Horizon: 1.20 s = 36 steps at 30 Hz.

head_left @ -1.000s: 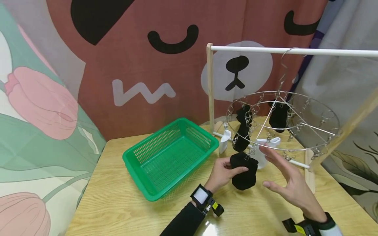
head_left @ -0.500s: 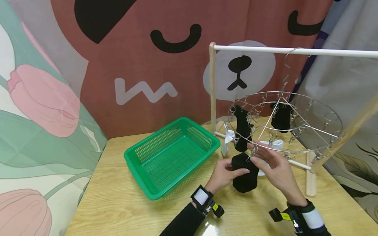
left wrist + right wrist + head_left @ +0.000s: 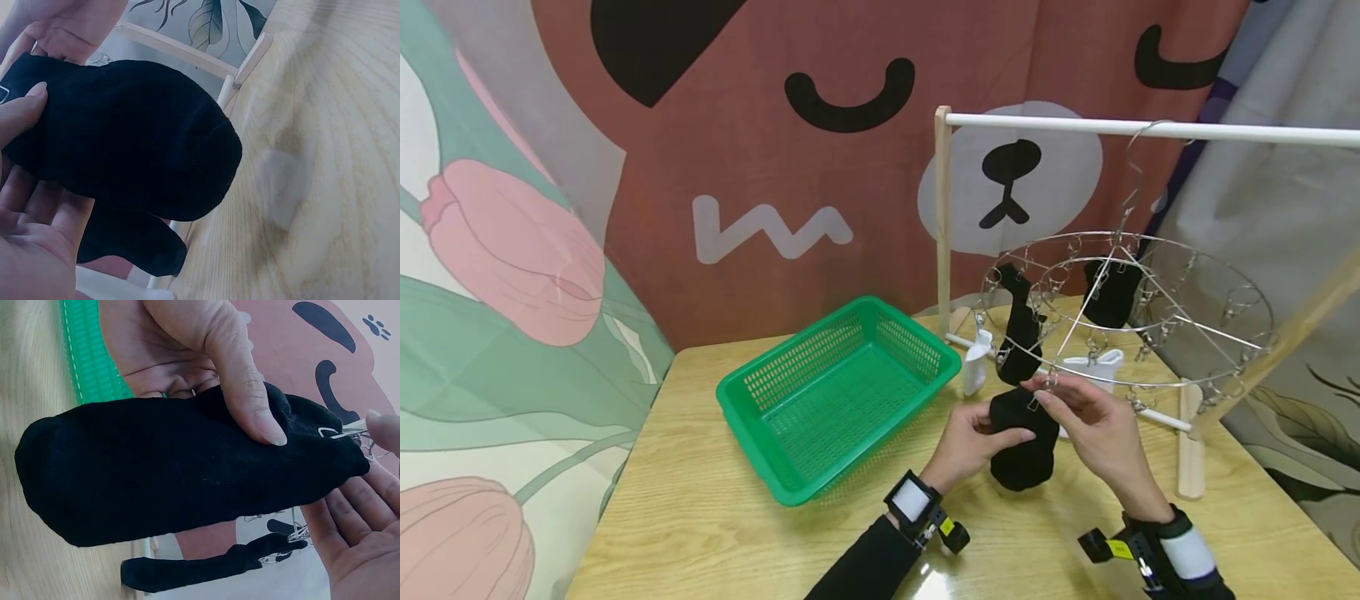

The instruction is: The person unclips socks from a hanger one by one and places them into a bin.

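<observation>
A black sock (image 3: 1022, 462) hangs below the near rim of a round wire hanger (image 3: 1221, 333). My left hand (image 3: 962, 442) pinches it near the top, thumb in front and fingers behind. At the sock's upper edge is a small metal clip (image 3: 337, 433). My right hand (image 3: 1101, 429) pinches this clip between thumb and fingers; part of the grip is hidden. In the left wrist view the sock (image 3: 137, 131) spreads flat, toe end away from the hand. Other black socks (image 3: 1021, 333) and white socks (image 3: 976, 362) hang from the hanger.
The hanger hooks over a white bar (image 3: 1037, 124) on a rack with wooden posts (image 3: 943, 217). Left of the rack, a green basket (image 3: 850, 400) with nothing in it stands on the wooden table (image 3: 662, 500). Printed cloth (image 3: 737, 150) covers the wall behind.
My right hand has come in from the right, apart from the sock with fingers spread, and now pinches the clip. The left hand keeps its hold. The hanging socks behind have swung slightly.
</observation>
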### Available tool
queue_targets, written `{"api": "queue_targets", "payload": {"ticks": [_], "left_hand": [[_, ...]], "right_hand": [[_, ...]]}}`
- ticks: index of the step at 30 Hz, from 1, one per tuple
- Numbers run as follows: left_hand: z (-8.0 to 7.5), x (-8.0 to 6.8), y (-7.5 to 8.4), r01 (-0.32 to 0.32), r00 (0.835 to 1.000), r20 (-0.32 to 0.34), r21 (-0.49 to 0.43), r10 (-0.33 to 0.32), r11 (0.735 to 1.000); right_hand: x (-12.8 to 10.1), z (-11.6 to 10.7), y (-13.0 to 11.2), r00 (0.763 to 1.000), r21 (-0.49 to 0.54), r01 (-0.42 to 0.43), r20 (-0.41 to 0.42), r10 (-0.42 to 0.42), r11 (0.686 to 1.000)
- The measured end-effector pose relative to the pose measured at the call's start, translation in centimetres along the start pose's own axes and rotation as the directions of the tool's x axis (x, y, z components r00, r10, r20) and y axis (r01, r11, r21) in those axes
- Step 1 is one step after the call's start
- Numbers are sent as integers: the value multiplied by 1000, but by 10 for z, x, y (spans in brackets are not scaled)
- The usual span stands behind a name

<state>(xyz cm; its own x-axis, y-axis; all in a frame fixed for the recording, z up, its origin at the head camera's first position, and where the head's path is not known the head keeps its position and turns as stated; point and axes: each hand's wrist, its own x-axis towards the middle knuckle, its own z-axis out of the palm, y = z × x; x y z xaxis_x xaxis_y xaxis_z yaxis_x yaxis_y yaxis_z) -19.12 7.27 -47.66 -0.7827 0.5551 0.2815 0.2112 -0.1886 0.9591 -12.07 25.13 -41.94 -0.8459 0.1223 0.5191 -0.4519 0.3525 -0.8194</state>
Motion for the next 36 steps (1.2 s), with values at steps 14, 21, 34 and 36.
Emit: {"api": "queue_targets", "payload": {"ticks": [14,21,34,36], "left_hand": [[-2,2,0,-17,1000,11,-21,18,1000],[-2,1,-1,-18,1000,5,-10,18,1000],[0,-1,1,5,1000,-7,11,-5,1000],[0,-1,1,9,1000,-5,13,-9,1000]], "right_hand": [[2,2,-5,998,-41,-45,-38,44,998],[1,2,-3,997,-19,-65,-38,65,998],[-1,2,-5,999,-15,-28,-43,27,1000],[-2,2,-5,999,-22,-35,-42,34,999]]}}
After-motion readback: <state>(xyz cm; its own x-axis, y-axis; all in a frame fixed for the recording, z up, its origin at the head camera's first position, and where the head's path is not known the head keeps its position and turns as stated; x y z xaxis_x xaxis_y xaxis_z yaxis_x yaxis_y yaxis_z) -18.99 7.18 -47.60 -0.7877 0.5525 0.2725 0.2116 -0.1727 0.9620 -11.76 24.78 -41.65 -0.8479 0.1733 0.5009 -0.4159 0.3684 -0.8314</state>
